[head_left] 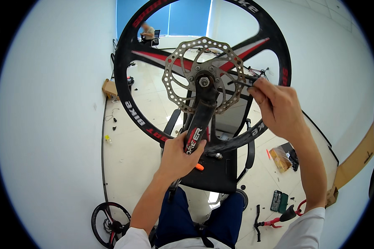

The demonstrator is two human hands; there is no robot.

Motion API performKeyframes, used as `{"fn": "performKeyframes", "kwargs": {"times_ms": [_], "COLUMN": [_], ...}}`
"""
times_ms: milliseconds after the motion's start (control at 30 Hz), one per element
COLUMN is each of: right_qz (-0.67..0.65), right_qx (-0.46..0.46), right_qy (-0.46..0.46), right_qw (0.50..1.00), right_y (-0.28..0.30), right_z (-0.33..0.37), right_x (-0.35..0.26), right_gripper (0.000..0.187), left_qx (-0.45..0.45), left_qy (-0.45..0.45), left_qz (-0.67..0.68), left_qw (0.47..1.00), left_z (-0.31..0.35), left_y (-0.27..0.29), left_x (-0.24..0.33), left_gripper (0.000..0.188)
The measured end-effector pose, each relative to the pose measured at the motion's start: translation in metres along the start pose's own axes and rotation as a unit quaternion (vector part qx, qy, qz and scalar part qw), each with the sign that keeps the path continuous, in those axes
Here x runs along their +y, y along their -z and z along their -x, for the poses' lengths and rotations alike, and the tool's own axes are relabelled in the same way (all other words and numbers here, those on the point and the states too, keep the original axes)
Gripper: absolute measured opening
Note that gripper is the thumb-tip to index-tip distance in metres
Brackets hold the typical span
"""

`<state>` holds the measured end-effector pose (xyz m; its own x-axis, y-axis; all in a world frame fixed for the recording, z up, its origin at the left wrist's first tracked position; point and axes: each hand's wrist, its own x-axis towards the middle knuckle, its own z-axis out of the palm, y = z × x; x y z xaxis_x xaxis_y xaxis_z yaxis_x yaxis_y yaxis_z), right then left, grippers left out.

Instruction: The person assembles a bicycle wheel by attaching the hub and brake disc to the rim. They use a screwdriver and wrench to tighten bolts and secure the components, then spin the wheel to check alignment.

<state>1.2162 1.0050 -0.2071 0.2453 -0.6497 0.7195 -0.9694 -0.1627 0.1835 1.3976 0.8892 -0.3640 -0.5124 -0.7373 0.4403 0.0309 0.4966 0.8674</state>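
A black bicycle wheel (122, 62) with red-marked spokes stands upright in front of me, held in a black fork. My left hand (176, 159) is wrapped round the fork leg (204, 110) below the hub. On the wheel's near side sits a drilled metal brake disc (169, 85), with an axle nut (204, 81) at its centre. My right hand (278, 103) pinches a thin black hex key (239, 82) at the disc's right side. The key's tip reaches over the disc; whether it touches a bolt is unclear.
Behind the wheel stands a black office chair (212, 180) with an orange-handled tool (199, 167) on its seat. Around it lie a green tool case (283, 202), an open box (279, 159), a small red bike (274, 223) and another wheel (96, 222). A person (148, 32) sits far back.
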Motion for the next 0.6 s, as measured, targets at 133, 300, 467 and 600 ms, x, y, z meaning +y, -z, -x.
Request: {"fn": "performKeyframes", "kwargs": {"times_ms": [133,300,467,600], "right_qz": [0.079,0.092,0.088,0.039], "right_qx": [0.023,0.049,0.050,0.036], "right_qy": [0.050,0.079,0.083,0.080], "right_qw": [0.995,0.991,0.991,0.995], "right_y": [-0.009,-0.021,-0.021,-0.011], "right_z": [-0.020,-0.035,-0.037,-0.037], "right_x": [0.009,0.014,0.014,0.021], "right_gripper": [0.011,0.012,0.012,0.008], "left_qx": [-0.020,-0.036,-0.061,-0.072], "left_qy": [0.024,-0.004,-0.022,-0.033], "left_qz": [-0.013,-0.026,-0.018,-0.011], "left_qw": [0.999,0.999,0.998,0.997], "left_z": [0.001,0.003,0.003,0.003], "left_y": [0.003,0.002,-0.001,-0.007], "left_x": [0.003,0.003,0.005,0.005], "left_gripper": [0.025,0.025,0.024,0.024]}}
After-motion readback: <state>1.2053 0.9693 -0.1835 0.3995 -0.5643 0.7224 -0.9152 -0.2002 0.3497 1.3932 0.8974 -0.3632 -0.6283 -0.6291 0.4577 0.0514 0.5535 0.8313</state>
